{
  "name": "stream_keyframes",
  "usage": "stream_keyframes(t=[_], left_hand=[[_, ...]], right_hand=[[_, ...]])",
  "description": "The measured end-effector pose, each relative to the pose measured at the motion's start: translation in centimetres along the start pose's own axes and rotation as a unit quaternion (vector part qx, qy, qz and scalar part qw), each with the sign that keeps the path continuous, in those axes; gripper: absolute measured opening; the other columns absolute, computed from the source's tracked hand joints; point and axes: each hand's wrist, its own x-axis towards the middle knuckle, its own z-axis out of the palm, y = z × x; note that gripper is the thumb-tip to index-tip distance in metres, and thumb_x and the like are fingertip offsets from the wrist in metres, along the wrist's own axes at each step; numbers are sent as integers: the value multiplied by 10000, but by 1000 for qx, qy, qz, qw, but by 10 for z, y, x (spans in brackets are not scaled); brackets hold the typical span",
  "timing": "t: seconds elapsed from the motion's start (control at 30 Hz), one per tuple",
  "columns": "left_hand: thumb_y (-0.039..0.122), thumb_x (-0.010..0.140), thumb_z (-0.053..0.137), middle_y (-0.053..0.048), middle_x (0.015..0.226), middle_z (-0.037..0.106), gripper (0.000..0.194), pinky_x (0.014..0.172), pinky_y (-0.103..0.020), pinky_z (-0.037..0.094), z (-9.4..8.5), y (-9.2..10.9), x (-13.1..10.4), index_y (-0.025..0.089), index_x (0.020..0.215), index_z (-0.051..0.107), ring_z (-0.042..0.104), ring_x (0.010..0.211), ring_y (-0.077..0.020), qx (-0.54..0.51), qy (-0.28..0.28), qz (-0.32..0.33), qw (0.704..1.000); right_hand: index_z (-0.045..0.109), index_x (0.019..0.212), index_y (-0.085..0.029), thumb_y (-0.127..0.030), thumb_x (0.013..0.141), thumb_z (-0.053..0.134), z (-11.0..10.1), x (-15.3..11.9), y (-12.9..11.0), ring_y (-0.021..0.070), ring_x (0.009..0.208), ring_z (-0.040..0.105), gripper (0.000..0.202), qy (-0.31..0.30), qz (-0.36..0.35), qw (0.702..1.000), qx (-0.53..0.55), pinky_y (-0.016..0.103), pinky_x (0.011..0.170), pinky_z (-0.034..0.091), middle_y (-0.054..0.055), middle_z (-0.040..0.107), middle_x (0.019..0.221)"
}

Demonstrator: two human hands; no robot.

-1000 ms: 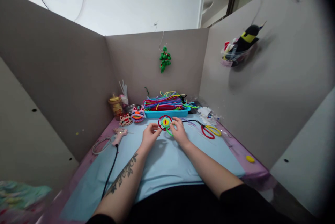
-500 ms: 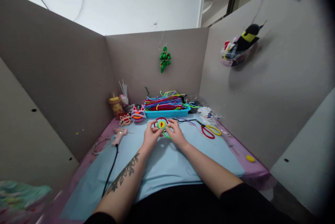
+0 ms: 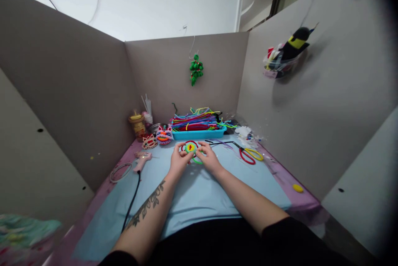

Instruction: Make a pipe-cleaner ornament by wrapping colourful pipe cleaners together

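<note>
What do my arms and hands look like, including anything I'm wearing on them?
Your left hand and right hand are ungloved. A dark leafy tattoo runs along the left forearm; none shows on the right. Black sleeves end near the elbows.

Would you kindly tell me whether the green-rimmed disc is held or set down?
Held: the left hand and right hand grip the green-rimmed disc from either side.

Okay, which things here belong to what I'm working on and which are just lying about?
Likely for the job: round piece, held in left hand and right hand; pipe cleaners; scissors; glue gun.

Apparently just about: cup, yellow disc, hanging green ornament.
</note>
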Motion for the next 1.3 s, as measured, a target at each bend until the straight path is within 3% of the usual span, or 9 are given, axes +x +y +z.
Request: stream_keyframes(t=[0.13,0.23,0.33,0.5,0.67,0.87,1.0,1.13,1.3], left_hand=[[329,611,725,88,492,518,557,417,-167,348,-4,2,2,170,1064,443,479,389,-77,-6,45,1,999],[340,604,729,89,484,512,569,419,-163,334,-7,-1,5,167,1064,441,470,392,-73,-11,66,-2,998],[358,595,741,87,487,513,581,418,-161,318,-9,-4,8,172,1056,441,465,397,-72,-24,67,-13,997],[366,574,761,88,492,507,611,424,-162,309,-8,-4,6,174,1056,437,446,395,-65,-39,47,-46,997],[384,543,781,89,496,503,670,422,-165,284,-7,-3,6,164,1077,443,419,380,-54,-56,4,-76,996],[393,556,775,90,496,488,689,387,-157,222,-9,-6,8,155,1114,449,373,366,-41,-74,-25,-94,992],[404,564,771,100,476,461,695,379,-154,206,-9,-8,8,147,1124,450,348,364,-36,-74,-37,-91,992],[407,565,767,100,474,461,686,385,-158,214,-9,-9,9,147,1114,449,356,361,-40,-71,-40,-82,993],[363,584,754,93,492,487,610,420,-160,265,-8,-5,8,160,1069,445,392,384,-47,-54,20,-46,997]], right_hand=[[600,976,-225,-212,719,527,-3,-2,-5,236,1148,452,268,31,-24,999,-14,369,863,423,85,484,1213],[582,911,-208,-159,703,497,-3,-4,-8,209,1001,512,230,80,-63,994,-42,345,823,432,69,544,1020],[565,858,-197,-198,743,495,-2,-5,-9,176,799,537,134,91,-57,993,-45,306,712,449,41,557,861],[582,907,-192,-270,767,526,-2,-4,-9,165,750,554,170,97,-25,995,-25,280,648,450,46,590,877],[604,763,-197,-283,759,531,-5,-2,-7,174,743,545,113,86,-29,995,-27,285,656,443,37,594,802],[580,742,-198,-319,735,554,-3,0,-2,150,629,520,124,62,25,996,59,267,614,424,-3,576,672],[578,774,-196,-335,718,599,-2,-2,-4,143,613,525,152,31,37,992,113,259,597,420,-9,579,672],[587,804,-198,-348,731,602,-1,-6,-10,144,612,524,167,5,14,997,70,258,592,416,-9,586,676],[579,992,-213,-260,709,590,-3,-7,-13,183,795,537,287,63,-58,995,-45,288,654,438,56,582,972]])
